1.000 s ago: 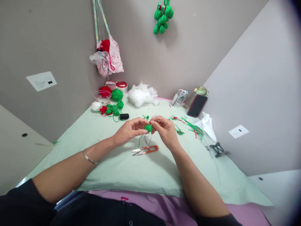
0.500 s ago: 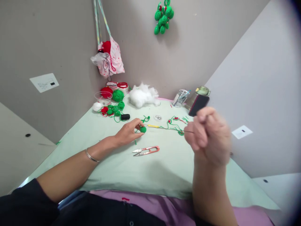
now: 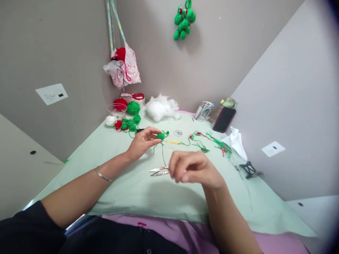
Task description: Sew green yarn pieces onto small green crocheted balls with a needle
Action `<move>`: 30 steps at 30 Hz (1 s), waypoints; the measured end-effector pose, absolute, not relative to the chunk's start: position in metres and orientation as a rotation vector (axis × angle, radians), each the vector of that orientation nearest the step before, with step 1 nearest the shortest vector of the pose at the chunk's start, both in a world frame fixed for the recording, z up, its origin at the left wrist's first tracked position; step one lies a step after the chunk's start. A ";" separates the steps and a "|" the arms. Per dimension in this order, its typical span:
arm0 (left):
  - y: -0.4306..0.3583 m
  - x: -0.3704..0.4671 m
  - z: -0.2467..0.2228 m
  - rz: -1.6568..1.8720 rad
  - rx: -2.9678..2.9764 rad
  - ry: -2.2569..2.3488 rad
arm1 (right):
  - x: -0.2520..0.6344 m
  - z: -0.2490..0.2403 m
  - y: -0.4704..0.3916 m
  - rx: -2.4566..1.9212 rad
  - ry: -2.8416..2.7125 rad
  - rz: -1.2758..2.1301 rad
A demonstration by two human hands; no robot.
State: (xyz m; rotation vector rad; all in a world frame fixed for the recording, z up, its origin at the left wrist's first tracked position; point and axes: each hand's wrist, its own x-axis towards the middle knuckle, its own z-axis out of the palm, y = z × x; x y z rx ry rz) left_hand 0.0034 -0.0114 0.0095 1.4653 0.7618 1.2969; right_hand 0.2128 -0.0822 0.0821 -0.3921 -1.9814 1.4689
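My left hand (image 3: 144, 143) pinches a small green crocheted ball (image 3: 160, 136) between thumb and fingers, just above the table. A dark thread (image 3: 163, 155) runs down from the ball to my right hand (image 3: 194, 167), whose fingers are closed on it. Whether a needle is also in those fingers is too small to tell. Thread snips (image 3: 159, 171) lie below, their handles hidden behind my right hand. Close to the ball, a crochet hook with a yellow handle (image 3: 172, 142) rests on the cloth.
White stuffing (image 3: 162, 107) sits at the back, with green yarn balls (image 3: 133, 108) to its left. Small green and red crochet pieces (image 3: 203, 149) and yarn ends lie right of centre. A phone (image 3: 224, 119) leans against a bottle (image 3: 228, 102) beside a clear cup (image 3: 203, 111).
My right hand has come down and left, toward the ball, and the thread that was stretched out now hangs shorter between the hands. My left hand has raised the ball slightly.
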 end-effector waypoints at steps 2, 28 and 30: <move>-0.012 0.003 0.012 1.298 1.394 0.707 | 0.205 0.074 -0.075 -0.570 -1.874 1.348; 0.007 -0.006 -0.001 1.258 1.171 0.904 | 0.228 0.063 -0.080 -0.140 -2.047 1.421; 0.005 -0.006 -0.001 1.259 1.173 0.860 | 0.224 0.065 -0.080 -0.305 -1.880 1.386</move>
